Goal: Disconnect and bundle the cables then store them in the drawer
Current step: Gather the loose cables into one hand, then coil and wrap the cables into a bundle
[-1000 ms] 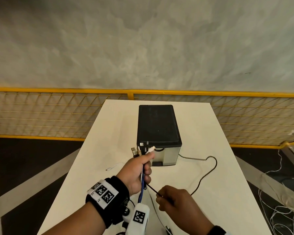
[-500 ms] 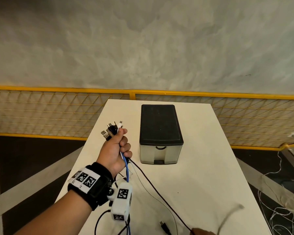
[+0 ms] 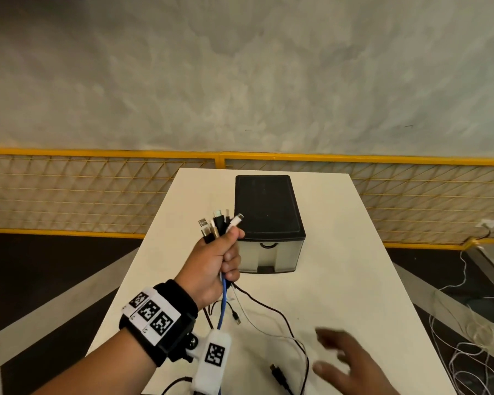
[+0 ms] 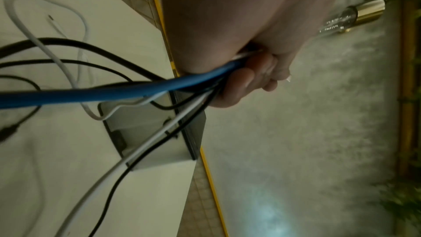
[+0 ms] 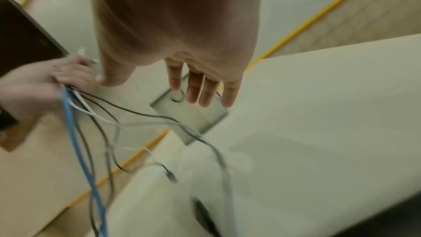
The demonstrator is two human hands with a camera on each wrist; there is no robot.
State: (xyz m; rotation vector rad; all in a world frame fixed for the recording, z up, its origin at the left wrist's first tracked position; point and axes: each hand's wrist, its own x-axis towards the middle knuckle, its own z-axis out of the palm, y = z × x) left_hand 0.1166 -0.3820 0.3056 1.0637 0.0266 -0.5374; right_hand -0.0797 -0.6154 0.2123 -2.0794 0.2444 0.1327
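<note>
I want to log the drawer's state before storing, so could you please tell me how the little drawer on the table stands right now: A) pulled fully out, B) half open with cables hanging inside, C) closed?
C: the drawer front sits flush in its box, while the left hand grips the cables beside it.

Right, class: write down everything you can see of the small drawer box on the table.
The drawer box is a small single-drawer unit that looks plastic: black ribbed top, black base, pale grey translucent drawer front with a round finger pull near its top edge. The drawer is shut. It stands upright on the white table, front facing the person. Neither hand touches it; the left hand holds cable ends beside it.
</note>
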